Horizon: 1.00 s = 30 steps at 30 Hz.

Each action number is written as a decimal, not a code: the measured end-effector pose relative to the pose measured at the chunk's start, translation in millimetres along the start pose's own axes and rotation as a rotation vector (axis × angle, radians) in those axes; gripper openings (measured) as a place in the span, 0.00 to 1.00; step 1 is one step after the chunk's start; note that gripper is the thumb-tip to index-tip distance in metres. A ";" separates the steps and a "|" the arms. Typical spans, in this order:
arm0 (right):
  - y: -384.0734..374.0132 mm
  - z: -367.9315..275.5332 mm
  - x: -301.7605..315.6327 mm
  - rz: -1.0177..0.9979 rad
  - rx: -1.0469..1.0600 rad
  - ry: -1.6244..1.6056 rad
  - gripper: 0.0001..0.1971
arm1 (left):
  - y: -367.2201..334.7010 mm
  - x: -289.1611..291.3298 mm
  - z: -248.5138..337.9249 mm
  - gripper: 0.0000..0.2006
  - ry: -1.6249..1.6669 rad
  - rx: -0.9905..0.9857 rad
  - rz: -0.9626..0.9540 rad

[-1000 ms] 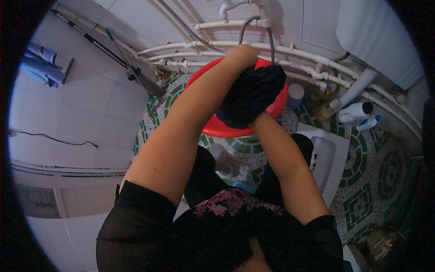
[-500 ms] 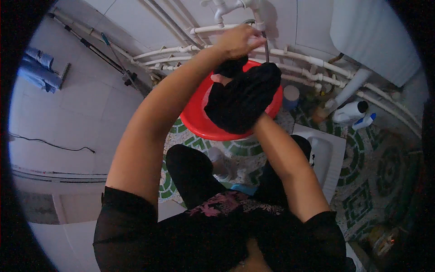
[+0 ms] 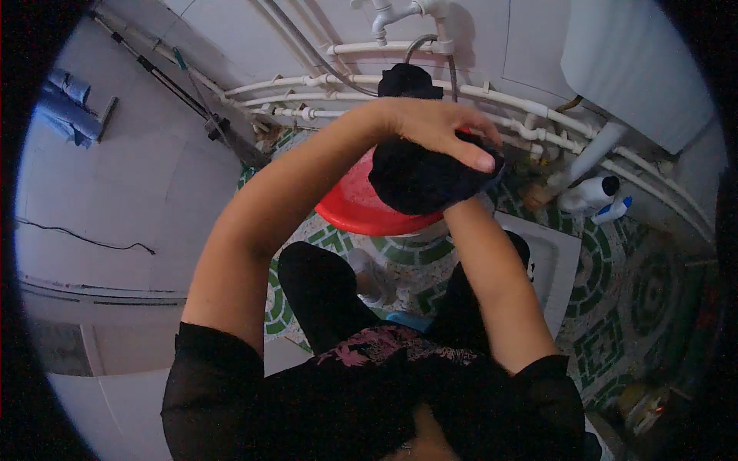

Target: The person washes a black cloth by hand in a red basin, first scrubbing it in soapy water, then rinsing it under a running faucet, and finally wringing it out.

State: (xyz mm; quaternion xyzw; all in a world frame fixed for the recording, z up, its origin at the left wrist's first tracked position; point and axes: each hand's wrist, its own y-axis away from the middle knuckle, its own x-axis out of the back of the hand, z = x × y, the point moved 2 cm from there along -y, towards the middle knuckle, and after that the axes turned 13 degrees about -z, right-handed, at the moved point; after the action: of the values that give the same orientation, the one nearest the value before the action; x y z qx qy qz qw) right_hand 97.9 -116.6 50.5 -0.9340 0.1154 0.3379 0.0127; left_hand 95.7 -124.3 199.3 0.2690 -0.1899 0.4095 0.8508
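Observation:
A piece of black cloth (image 3: 423, 183), its exact kind unclear, is bunched above a red basin (image 3: 357, 221) that has pale, sudsy-looking contents. My left hand (image 3: 450, 137) lies over the top of the cloth, its fingers curled round the far right side and its thumb pressed on the near side. Part of the cloth also shows beyond my left wrist. From below, my right forearm (image 3: 496, 269) reaches up to the cloth, which covers my right hand, so its fingers are hidden.
Behind the basin, white pipes (image 3: 354, 81) and a tap (image 3: 382, 27) run along the wall. To the right are a squat toilet (image 3: 550, 257), a white bottle (image 3: 588, 194) and a blue-and-white bottle (image 3: 613, 210). A mop (image 3: 219, 127) leans at the left.
My left hand has come down from near the tap, moving right onto the cloth. The cloth has shifted slightly right, and part of it now shows beyond my left wrist.

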 end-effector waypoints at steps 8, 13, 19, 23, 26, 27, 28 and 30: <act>-4.9 -7.7 12.7 0.106 0.023 0.000 0.22 | -7.3 -32.4 -9.7 0.40 -0.197 -0.034 0.095; -11.8 -18.5 21.7 0.199 0.049 -0.056 0.22 | 3.6 -59.2 15.6 0.27 -0.458 0.011 0.263; -11.4 -58.5 51.0 0.403 0.309 -0.439 0.22 | 82.2 -57.7 28.8 0.17 -0.725 0.021 0.892; 4.8 -76.2 30.5 0.382 0.442 -0.679 0.21 | 107.5 -63.1 -60.7 0.15 -0.370 0.148 1.468; 8.5 -69.3 9.9 0.435 0.420 -0.741 0.19 | 96.3 -72.7 -102.6 0.12 0.050 0.136 1.721; 10.4 -72.3 5.7 0.393 0.437 -0.741 0.18 | 88.6 -76.5 -107.2 0.12 0.298 0.077 1.748; 15.4 -76.4 -1.0 0.352 0.453 -0.743 0.17 | 80.3 -79.1 -111.3 0.11 0.548 0.016 1.757; 14.5 -78.4 -3.4 0.202 0.460 -0.745 0.14 | 67.8 -76.8 -114.9 0.12 0.846 -0.111 1.792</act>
State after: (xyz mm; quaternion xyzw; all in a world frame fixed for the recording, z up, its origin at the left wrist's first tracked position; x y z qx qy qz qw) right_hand 141.4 -138.0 113.9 -0.7054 0.2660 0.6163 0.2277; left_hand 7.9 -64.2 88.1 -0.1826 -0.0229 0.9542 0.2360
